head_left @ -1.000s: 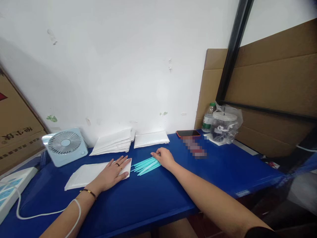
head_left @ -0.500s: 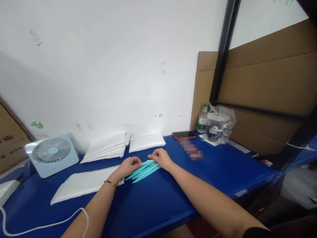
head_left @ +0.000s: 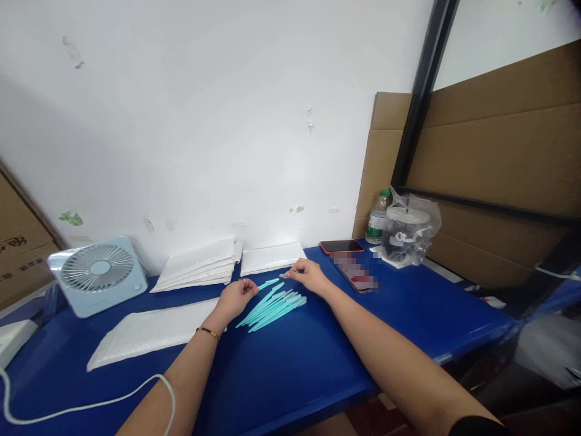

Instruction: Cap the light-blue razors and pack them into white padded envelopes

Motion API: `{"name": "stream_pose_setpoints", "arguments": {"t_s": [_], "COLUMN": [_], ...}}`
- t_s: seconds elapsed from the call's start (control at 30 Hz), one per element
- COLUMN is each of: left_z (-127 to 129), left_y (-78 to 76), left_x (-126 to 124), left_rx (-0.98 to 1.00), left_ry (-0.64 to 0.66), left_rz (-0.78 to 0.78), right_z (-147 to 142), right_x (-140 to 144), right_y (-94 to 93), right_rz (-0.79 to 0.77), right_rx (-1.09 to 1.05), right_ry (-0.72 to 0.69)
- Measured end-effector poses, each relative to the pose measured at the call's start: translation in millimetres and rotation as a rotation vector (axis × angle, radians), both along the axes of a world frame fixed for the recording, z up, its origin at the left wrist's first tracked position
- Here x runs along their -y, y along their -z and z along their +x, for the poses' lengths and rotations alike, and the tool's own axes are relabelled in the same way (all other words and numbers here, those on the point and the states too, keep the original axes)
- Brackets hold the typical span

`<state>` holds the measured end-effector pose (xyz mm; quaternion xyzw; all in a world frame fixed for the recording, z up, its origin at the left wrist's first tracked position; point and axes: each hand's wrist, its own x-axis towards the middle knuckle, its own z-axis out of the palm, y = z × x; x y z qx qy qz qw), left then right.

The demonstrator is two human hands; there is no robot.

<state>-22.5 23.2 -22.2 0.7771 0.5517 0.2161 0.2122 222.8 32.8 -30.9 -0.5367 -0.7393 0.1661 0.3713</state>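
Observation:
My left hand point(head_left: 236, 299) pinches a turquoise eyebrow razor point(head_left: 269, 283), whose blade end points to the right. A small clear cap point(head_left: 283, 276) is held between the thumb and fingers of my right hand point(head_left: 307, 275), just beyond the razor's tip and apart from it. Below both hands, several more turquoise eyebrow razors point(head_left: 271, 311) lie in a loose fan on the blue table point(head_left: 281, 375). Their clear-looking ends face right.
White padded packets lie in a stack point(head_left: 197, 266), with one flat packet point(head_left: 152, 333) in front. A blue fan point(head_left: 100, 275) stands left, its white cable point(head_left: 82, 412) nearby. Phones point(head_left: 341, 246), a bottle point(head_left: 377, 219) and a bagged tub point(head_left: 406, 236) are at the right.
My hands have risen off the pile and moved farther back. One razor is now away from the pile in my left hand, and a clear cap shows in my right.

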Motion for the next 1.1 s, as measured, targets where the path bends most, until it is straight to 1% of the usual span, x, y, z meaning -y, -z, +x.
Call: {"name": "stream_pose_setpoints", "arguments": {"t_s": [0.07, 0.17, 0.27, 0.33, 0.43, 0.5, 0.6, 0.67, 0.8, 0.87, 0.97, 1.03, 1.1], "left_z": [-3.0, -5.2, -4.0, -1.8, 2.0, 3.4, 2.5, 0.5, -2.1, -1.4, 1.6, 3.8, 5.4], "left_y": [3.5, 7.4, 5.9, 2.1, -3.7, -5.3, -4.6, -4.4, -9.2, -12.6, -14.8, -13.8, -12.0], "left_x": [-2.2, -3.1, 0.5, 4.6, 9.5, 10.1, 7.9, 6.3, 7.6, 10.4, 14.5, 16.0, 15.9], "left_rx": [-0.052, -0.057, -0.043, -0.065, -0.142, -0.175, -0.181, -0.179, -0.152, -0.151, -0.177, -0.189, -0.198], "left_ry": [-0.033, -0.031, -0.032, -0.004, 0.045, 0.057, 0.052, 0.031, 0.006, 0.047, 0.131, 0.149, 0.137], "left_rz": [0.020, 0.080, 0.146, 0.163, 0.143, 0.093, 0.027, 0.013, 0.080, 0.097, 0.064, 0.041, 0.043], "right_z": [11.3, 16.8, 6.4, -3.5, -11.3, -8.9, 4.0, 14.5, 24.3, 20.5, 7.5, -1.8, -8.3], "right_x": [-5.8, -11.5, -13.5, -13.6, -12.6, -11.7, -11.3, -11.6, -9.8, -7.0, -1.6, 1.6, 3.5], "right_y": [-2.3, -5.0, -7.0, -8.1, -8.9, -9.0, -9.1, -10.2, -14.8, -17.0, -18.0, -17.6, -16.9], "right_rz": [-0.041, -0.039, 0.002, -0.018, -0.071, -0.103, -0.135, -0.140, -0.108, -0.081, -0.074, -0.079, -0.085], "right_rx": [0.102, 0.198, 0.224, 0.265, 0.308, 0.305, 0.293, 0.291, 0.268, 0.254, 0.271, 0.288, 0.296], "right_ry": [0.028, -0.025, -0.119, -0.184, -0.245, -0.266, -0.271, -0.238, -0.194, -0.213, -0.276, -0.318, -0.355]}}
